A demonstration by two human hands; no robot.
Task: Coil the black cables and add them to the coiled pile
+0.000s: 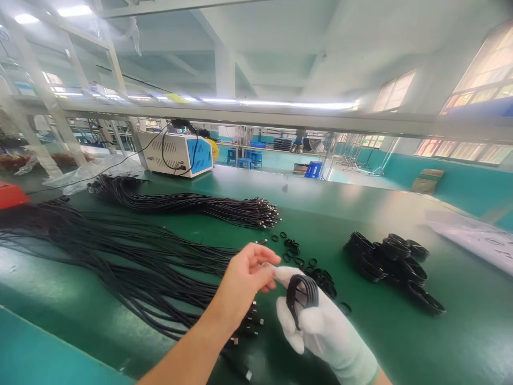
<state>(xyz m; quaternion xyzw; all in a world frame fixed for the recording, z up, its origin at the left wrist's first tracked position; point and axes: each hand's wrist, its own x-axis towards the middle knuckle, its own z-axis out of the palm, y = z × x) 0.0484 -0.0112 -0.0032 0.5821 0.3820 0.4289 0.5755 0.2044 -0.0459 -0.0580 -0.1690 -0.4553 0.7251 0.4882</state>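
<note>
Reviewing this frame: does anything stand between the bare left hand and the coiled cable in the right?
Yes: a gloved finger of the right hand lies between the left hand and the coiled cable in this view. Nothing else visible stands between them.

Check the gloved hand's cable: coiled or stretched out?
Coiled: the black cable shows several loops side by side in the gloved right hand.

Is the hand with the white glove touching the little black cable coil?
Touching. The head view shows the right hand gripping the black cable coil in its gloved fingers.
</note>
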